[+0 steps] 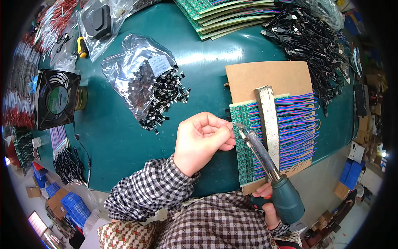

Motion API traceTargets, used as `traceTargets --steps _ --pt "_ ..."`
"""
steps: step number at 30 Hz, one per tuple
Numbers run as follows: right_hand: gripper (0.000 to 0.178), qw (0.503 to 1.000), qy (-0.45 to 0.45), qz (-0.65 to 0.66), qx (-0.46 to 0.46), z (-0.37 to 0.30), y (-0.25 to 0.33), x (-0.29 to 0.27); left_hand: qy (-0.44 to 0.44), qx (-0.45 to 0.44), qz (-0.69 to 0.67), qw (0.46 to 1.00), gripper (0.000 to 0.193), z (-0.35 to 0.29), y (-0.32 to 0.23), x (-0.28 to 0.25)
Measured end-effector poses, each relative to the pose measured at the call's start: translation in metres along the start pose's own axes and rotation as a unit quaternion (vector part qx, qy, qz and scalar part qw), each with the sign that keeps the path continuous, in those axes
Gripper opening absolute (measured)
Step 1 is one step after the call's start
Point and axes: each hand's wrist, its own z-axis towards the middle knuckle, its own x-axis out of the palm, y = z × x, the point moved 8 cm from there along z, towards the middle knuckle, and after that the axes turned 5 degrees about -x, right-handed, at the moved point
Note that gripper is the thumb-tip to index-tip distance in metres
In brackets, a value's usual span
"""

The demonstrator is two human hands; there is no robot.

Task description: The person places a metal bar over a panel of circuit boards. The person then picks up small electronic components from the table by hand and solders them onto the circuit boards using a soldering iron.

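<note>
Right grip (271,212), mine, closed round the soldering iron (287,199), tip best kept steady; left grip (202,137), pinched, contents too small to tell, beside the circuit board (245,162) on cardboard (269,76).

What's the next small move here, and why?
Perhaps settle the tip of the soldering iron on the left edge of the circuit board, clear of the left hand: the right hand grips the iron, its tip points at that edge, and the left hand's fingers are pinched very close by. Contact is unclear.
</note>
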Motion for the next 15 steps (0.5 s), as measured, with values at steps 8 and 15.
traceTargets --steps 8,15 --pt "0.033 1.0 -0.001 0.004 0.001 -0.0014 -0.0032 0.001 0.004 -0.006 0.002 1.0 0.014 0.0007 0.0006 0.0003" --pt "0.032 0.999 0.016 -0.024 -0.014 -0.0008 -0.0051 0.001 0.008 -0.001 -0.005 1.0 0.014 0.0008 0.0011 0.0004"
